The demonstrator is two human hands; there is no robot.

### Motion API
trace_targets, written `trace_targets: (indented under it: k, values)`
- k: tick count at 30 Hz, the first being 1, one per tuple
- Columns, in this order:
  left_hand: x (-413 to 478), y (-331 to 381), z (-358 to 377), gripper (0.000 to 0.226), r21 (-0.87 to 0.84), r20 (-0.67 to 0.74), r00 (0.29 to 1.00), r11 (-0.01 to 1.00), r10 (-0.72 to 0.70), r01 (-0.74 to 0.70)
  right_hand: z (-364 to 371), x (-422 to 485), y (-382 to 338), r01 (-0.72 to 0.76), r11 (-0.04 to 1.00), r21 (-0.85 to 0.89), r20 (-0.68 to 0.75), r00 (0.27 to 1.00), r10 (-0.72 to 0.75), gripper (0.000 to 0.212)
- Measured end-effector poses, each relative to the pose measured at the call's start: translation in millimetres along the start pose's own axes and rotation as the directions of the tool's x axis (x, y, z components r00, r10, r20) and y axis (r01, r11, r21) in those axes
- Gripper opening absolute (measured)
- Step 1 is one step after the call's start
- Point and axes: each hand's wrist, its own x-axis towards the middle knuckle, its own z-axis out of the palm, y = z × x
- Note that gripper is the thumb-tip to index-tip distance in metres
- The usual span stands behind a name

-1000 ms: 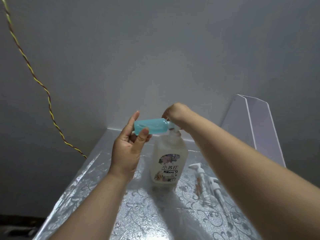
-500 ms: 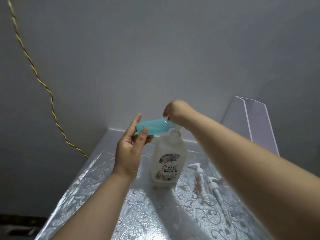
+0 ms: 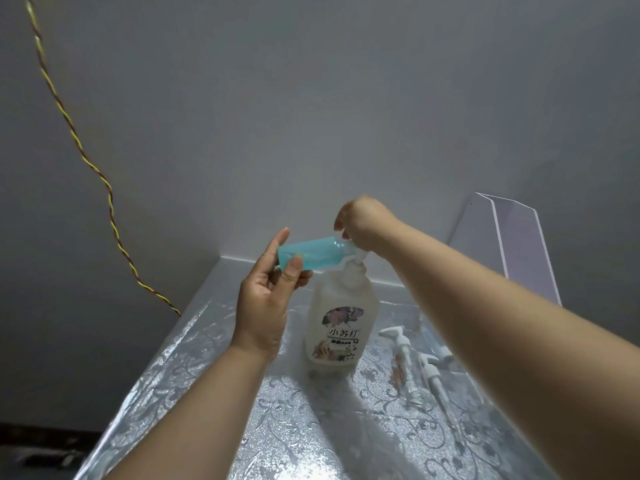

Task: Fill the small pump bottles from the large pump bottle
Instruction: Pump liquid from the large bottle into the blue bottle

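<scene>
1. Silver embossed film with a floral pattern covers the table point(image 3: 180, 393); the large pump bottle point(image 3: 341, 320) stands upright on it, a pale translucent body with a flowered label.
2. Just to the right of the large pump bottle, white pump tops point(image 3: 398, 339) lie on the film.
3. Left of the large pump bottle and level with its neck, the left hand point(image 3: 266, 299) holds the small blue bottle point(image 3: 311, 255) on its side between thumb and fingers, its mouth meeting the nozzle.
4. Directly above the large pump bottle, the right hand point(image 3: 363, 220) curls down over the pump head point(image 3: 358, 255), gripping it.
5. Behind and right of the large pump bottle, a clear plastic stand point(image 3: 519, 244) leans by the grey wall.
6. Far left of it, a twisted yellow-and-red wire point(image 3: 110, 209) hangs down the wall.
</scene>
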Motion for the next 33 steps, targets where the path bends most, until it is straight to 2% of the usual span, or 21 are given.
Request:
trace_targets:
  k: [10, 15, 18, 20, 21, 23, 26, 29, 33]
  values:
    - [0, -4, -1, 0.039, -0.016, -0.035, 0.999, 1.0, -0.018, 0.018, 14, 0, -1, -0.017, 0.997, -0.074, 0.116, 0.993, 0.026, 0.041]
    - [-3, -2, 0, 0.041, -0.012, -0.014, 0.999, 0.999, -0.034, 0.033, 7, 5, 4, 0.009, 0.995, -0.104, 0.056, 0.998, -0.003, 0.037]
    - [-3, -1, 1, 0.043, -0.018, -0.012, 0.999, 0.999, -0.033, 0.033, -3, 1, 1, 0.013, 0.999, -0.038, -0.005, 1.0, -0.014, 0.037]
    - [-3, -1, 0, 0.044, -0.03, -0.025, 0.999, 0.999, -0.03, 0.029, 0, 2, -3, -0.021, 1.0, -0.018, 0.021, 1.0, 0.022, 0.034]
    - [-2, -1, 0, 0.044, -0.036, -0.035, 0.999, 0.999, -0.027, 0.026, 5, 3, -3, 0.007, 0.995, -0.096, 0.068, 0.998, 0.0, 0.034]
    - [-1, -1, 0, 0.043, -0.03, -0.047, 0.999, 0.999, -0.016, 0.015, 11, 3, -5, 0.016, 0.99, -0.138, 0.138, 0.99, 0.003, 0.035]
    - [-2, -1, 0, 0.04, -0.012, -0.047, 0.999, 1.0, -0.018, 0.018, 10, -1, -5, -0.06, 0.996, -0.068, 0.152, 0.986, 0.069, 0.041]
    - [-3, -1, 0, 0.039, -0.008, -0.045, 0.999, 1.0, -0.03, 0.03, 12, 2, -2, -0.013, 0.997, -0.071, 0.147, 0.989, 0.024, 0.049]
    - [-4, 2, 2, 0.04, -0.014, -0.039, 0.999, 0.999, -0.031, 0.031, 2, 0, -3, -0.07, 0.994, 0.082, 0.067, 0.996, 0.064, 0.033]
